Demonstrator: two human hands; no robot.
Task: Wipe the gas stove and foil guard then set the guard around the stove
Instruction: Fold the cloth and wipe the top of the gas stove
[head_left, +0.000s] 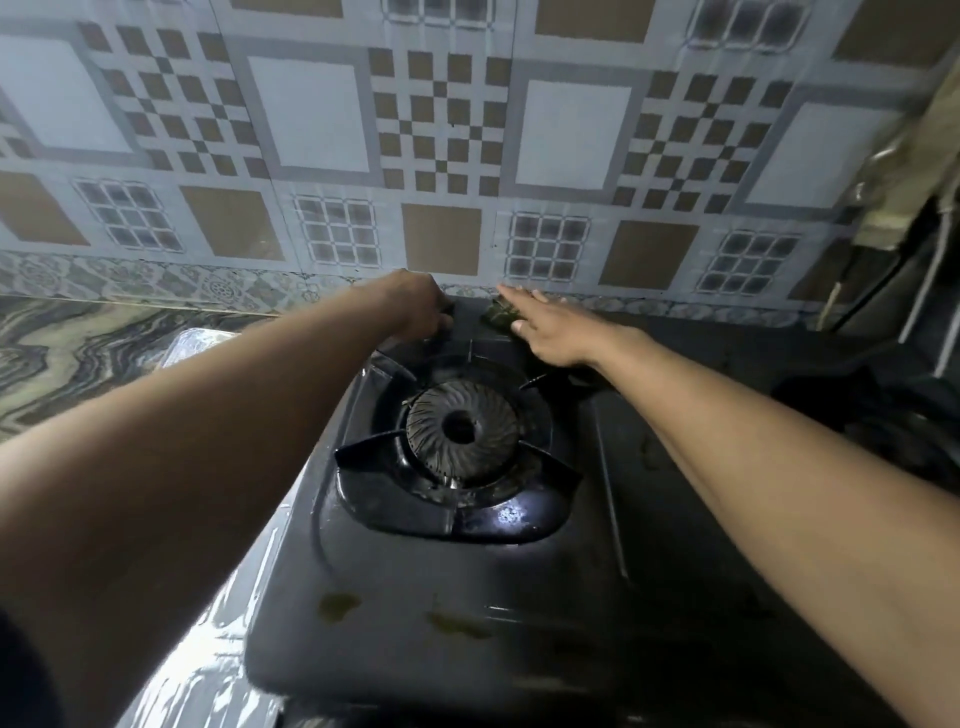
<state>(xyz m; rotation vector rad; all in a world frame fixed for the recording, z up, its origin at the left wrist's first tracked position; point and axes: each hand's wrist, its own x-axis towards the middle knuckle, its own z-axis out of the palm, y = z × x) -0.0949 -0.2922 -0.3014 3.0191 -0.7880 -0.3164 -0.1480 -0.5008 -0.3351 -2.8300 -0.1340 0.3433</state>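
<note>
A black single-burner gas stove (467, 587) sits in the middle, with yellowish stains on its front surface. My left hand (421, 312) reaches to the stove's far left corner and curls its fingers over the back edge. Just to the right, my right hand (550, 332) lies with straight fingers on a small dark green pad (500, 315) at the back edge of the stove. Shiny foil (208, 623) shows along the stove's left side, with more of it at the back left (195, 343). My forearms hide part of the foil.
A wall covering with a tile pattern (441, 145) rises right behind the stove. A marbled counter (78, 353) extends to the left. Dark objects (893, 415) and a hanging cloth (909, 171) stand at the right.
</note>
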